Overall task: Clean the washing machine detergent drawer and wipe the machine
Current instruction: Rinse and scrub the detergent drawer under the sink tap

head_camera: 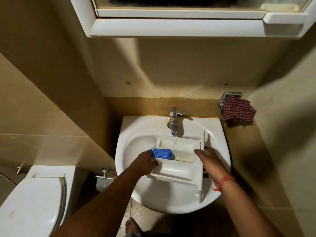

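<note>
Holding one white detergent drawer (177, 161) flat in the washbasin (130, 147), tucked under the chrome tap (174, 119) so the stream lands in the far compartment, beyond both sets of fingertips. Left hand (145, 162) clamped on the drawer's left end, thumb curled over the near wall, knuckles just beside the one blue softener insert (161, 153). Right hand (211, 161) spread against the front panel (202, 161), fingers half open and pressing rather than clenched; cannot tell how far they wrap behind it. Gripped from both ends, probably to keep it steady and level while water pools. Three open compartments counted, some cloudy yellowish residue showing just past the right fingertips. Two hands, one tap, one basin. One red checked cloth (238, 110) hanging on a wall bracket, well beyond the right hand, likely for wiping later. No washing machine in view.
</note>
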The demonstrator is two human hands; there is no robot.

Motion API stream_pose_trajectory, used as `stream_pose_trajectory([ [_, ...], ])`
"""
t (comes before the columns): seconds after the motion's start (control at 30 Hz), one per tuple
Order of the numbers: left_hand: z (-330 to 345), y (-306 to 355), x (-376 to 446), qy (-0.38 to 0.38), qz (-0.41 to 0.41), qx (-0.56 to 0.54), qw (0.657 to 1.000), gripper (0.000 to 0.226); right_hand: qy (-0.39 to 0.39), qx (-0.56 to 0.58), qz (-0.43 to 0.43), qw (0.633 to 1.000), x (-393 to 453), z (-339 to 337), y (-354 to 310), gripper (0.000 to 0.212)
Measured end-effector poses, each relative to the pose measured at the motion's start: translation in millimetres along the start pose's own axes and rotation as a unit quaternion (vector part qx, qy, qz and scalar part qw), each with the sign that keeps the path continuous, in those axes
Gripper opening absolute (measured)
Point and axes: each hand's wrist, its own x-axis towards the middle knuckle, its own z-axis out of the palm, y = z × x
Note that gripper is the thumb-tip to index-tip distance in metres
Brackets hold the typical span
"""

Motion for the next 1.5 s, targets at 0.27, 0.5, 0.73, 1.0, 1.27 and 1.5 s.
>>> stream_pose_trajectory([
  [0.27, 16.7, 10.1, -8.1, 0.001, -0.073, -0.061, 0.996, 0.042, 0.121, -0.214, -0.051, 0.968, -22.7, -15.5, -29.0, 0.092],
  [0.5, 31.8, 25.2, -36.7, -0.155, -0.218, -0.303, 0.915, 0.064, 0.142, -0.283, -0.077, 0.946, -42.6, -11.0, -40.0, 0.099],
  [0.73, 51.4, 40.8, -42.8, -0.053, -0.184, -0.526, 0.829, 0.030, 0.039, 0.011, 0.028, 0.999, -38.6, 4.6, 2.3, 0.071],
  [1.0, 13.3, 26.9, -31.4, -0.010, -0.107, -0.370, 0.923, 0.025, -0.072, 0.104, 0.120, 0.985, -48.3, 17.7, 33.0, 0.031],
  [1.27, 8.2, 24.5, -20.1, 0.007, -0.099, -0.298, 0.949, 0.041, -0.127, -0.091, 0.093, 0.983, -52.5, -8.1, 27.6, 0.036],
  [1.5, 13.6, 29.3, -16.8, 0.035, -0.108, -0.281, 0.953, 0.050, -0.101, -0.253, -0.163, 0.948, -22.6, 15.6, -0.9, 0.022],
])
